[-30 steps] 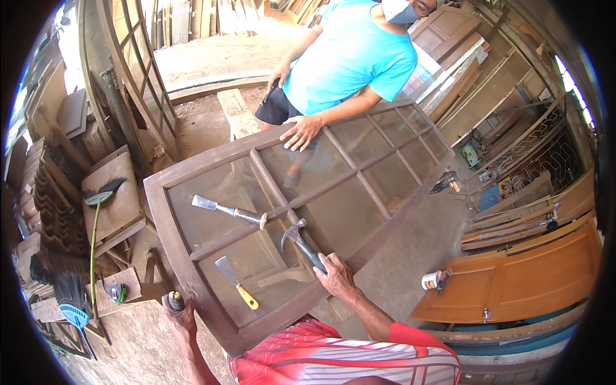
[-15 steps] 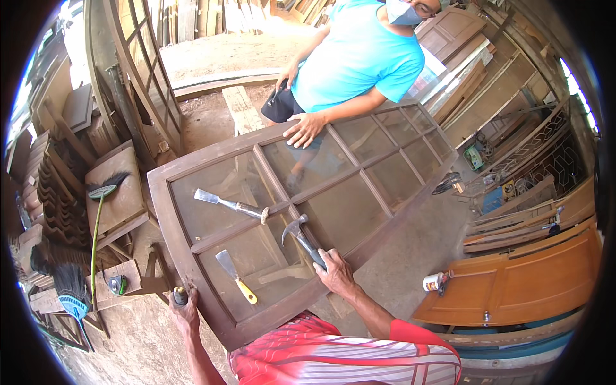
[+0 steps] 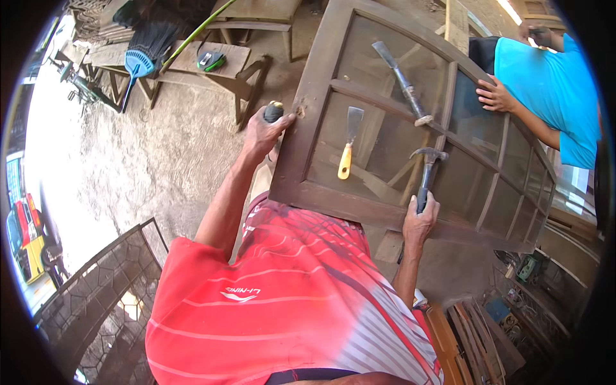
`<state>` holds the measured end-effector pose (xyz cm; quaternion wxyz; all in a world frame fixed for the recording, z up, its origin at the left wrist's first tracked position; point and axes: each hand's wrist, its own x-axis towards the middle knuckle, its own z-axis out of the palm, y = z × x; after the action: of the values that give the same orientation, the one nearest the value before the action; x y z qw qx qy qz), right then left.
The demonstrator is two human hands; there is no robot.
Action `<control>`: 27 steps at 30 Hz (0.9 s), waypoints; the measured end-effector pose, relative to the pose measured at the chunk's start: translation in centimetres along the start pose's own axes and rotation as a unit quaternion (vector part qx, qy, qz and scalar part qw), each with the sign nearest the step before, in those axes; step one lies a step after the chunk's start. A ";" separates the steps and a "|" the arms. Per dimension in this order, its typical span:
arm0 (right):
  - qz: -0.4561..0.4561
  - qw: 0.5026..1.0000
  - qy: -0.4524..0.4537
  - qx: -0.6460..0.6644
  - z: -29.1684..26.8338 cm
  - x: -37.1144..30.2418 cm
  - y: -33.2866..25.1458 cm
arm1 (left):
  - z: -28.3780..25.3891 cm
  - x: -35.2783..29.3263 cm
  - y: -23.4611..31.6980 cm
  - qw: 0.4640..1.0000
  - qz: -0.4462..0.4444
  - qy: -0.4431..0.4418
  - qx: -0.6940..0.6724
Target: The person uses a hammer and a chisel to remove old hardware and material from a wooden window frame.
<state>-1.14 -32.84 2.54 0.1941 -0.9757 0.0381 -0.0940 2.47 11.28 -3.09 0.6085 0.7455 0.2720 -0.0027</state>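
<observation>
A brown wooden door with glass panes (image 3: pixel 292 187) lies in front of me. My right hand (image 3: pixel 420 219) is closed round the handle of a claw hammer (image 3: pixel 428 168), its head over the panes. At the door's left edge, my left hand (image 3: pixel 262 131) is closed on a dark, round-ended handle (image 3: pixel 274 113); the rest of that tool is hidden. Its thumb is by a rough hole (image 3: pixel 301 111) in the frame. Lying on the door are a yellow-handled putty knife (image 3: pixel 345 160) and a chisel (image 3: pixel 404 86).
Across the door, a person in blue rests one hand (image 3: pixel 496 96) on its edge. A low bench (image 3: pixel 237 61) at far left bears a tape measure (image 3: pixel 210 61), with a blue broom (image 3: pixel 137 63) beside it. A wire-mesh panel (image 3: pixel 109 276) stands lower left; planks (image 3: pixel 475 340) lie lower right.
The view has turned, so the door sits further right and my torso shows. Both my hands keep their holds. The other person's second hand has risen from the waist.
</observation>
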 end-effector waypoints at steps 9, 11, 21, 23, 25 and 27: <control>-0.005 1.000 -0.009 0.009 0.5 1.2 0.5 | 1.2 0.6 1.0 0.998 -0.019 0.028 0.055; 0.003 1.000 -0.019 -0.010 0.4 0.6 0.7 | 1.3 0.3 1.0 0.996 0.007 0.047 0.076; -0.044 0.999 0.020 -0.025 0.8 1.1 0.1 | 1.5 0.1 0.8 0.997 -0.051 0.019 0.049; -0.097 0.990 0.093 -0.049 0.8 1.3 -1.4 | 1.5 0.1 1.2 0.996 -0.057 0.016 0.063; -0.132 0.985 0.109 -0.028 1.0 1.6 -3.7 | 1.5 -0.1 1.0 0.996 -0.055 0.020 0.070; -0.154 0.987 0.039 0.034 1.7 1.9 -6.8 | 1.5 -0.5 0.7 0.997 -0.040 0.030 0.067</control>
<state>1.33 -26.18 3.98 0.2085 -0.9583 -0.1086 -0.1623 2.81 9.66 -2.70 0.5483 0.7728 0.3187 -0.0232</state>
